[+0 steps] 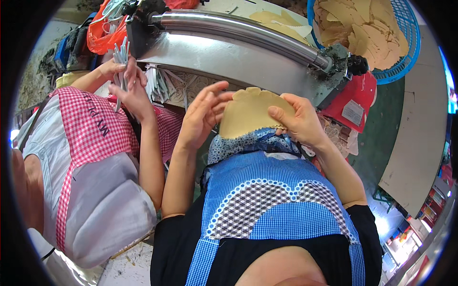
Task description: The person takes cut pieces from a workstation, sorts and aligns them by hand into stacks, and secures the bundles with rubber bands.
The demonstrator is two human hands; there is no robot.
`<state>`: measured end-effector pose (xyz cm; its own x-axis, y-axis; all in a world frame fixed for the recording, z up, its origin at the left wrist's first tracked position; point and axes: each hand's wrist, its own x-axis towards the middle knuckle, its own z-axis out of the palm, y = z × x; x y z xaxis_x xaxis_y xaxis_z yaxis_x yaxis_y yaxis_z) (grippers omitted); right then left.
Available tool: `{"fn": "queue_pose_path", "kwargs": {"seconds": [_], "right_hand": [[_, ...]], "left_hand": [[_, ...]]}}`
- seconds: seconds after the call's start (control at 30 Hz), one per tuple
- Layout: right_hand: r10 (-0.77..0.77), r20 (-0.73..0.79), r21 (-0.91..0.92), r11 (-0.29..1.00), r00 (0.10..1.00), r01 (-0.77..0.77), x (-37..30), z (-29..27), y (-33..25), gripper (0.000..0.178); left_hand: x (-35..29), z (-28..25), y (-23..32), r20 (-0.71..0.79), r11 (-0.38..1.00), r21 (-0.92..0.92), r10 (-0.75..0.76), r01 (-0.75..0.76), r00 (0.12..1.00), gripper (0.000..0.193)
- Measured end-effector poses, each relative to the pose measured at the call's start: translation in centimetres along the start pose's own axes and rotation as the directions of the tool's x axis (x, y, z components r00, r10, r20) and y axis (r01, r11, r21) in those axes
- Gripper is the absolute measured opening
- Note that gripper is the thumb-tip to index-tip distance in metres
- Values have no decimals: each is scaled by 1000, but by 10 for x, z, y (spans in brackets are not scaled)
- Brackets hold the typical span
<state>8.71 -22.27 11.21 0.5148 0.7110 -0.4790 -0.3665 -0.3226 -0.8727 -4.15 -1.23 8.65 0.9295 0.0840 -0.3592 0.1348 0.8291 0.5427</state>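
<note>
Head view: above my blue apron (238, 167), my right hand (303, 119) pinched the tan piece (248, 112) by its right edge; my left hand (202, 114) hung half-curled, contact unclear. It seemed light, bendy, best gripped by an edge.

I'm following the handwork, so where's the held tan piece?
In the head view, the tan piece is slightly right of centre, pinched in the right hand, with the left hand beside its left edge.
</note>
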Motion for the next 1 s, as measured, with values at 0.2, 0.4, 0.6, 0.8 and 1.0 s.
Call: {"fn": "queue_pose_path", "kwargs": {"seconds": [0.2,0.4,0.6,0.8,1.0], "right_hand": [[-160,-110,-205,969,981,136,6,5,4,29],[-224,-45,-423,887,974,184,5,-8,7,26],[-345,-85,-528,811,935,252,1,2,4,18],[-235,-82,-321,926,968,198,-11,-5,33,12],[-61,201,-498,853,978,155,-30,-13,30,22]], "left_hand": [[0,22,-26,27,642,755,176,-136,984,38],[1,18,-42,-164,785,620,153,-19,974,23],[-6,4,-49,-139,714,698,206,-52,969,33],[-14,-1,-61,-103,735,678,83,9,991,32],[-27,-10,-76,45,692,717,65,-77,997,25]]}}
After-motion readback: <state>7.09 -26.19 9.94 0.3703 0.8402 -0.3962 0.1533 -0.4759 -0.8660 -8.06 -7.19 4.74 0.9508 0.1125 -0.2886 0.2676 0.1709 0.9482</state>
